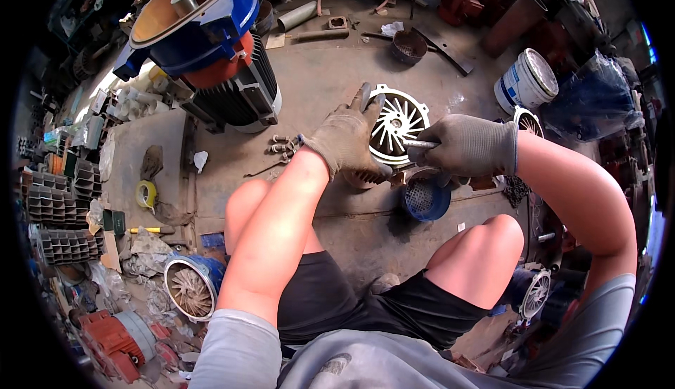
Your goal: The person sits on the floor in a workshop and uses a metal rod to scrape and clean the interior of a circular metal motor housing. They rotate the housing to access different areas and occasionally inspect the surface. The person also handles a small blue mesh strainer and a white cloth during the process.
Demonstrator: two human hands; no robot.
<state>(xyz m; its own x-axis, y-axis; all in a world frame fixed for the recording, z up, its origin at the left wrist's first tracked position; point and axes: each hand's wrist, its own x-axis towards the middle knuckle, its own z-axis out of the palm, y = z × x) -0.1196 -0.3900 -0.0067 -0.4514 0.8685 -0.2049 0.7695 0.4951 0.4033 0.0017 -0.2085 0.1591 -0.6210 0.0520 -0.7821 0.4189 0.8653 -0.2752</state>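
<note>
A round motor end with a white, many-bladed fan (pixel 397 125) faces up in front of me. My left hand (pixel 346 137), in a grey-brown work glove, is wrapped against its left side, fingers at the far rim and thumb at the near rim. My gloved right hand (pixel 472 145) is closed around a short silver metal rod (pixel 420 144). The rod points left over the fan's lower right edge; its other end is hidden in the fist. Just below the right hand is a blue bowl with a perforated bottom (pixel 426 198).
A large blue, red and black motor (pixel 232 86) stands at the far left. A white bucket (pixel 527 81) lies tilted at the right. A dark round pan (pixel 408 48) sits beyond the fan. Yellow tape (pixel 146 194) and several metal pieces (pixel 283 147) lie to the left.
</note>
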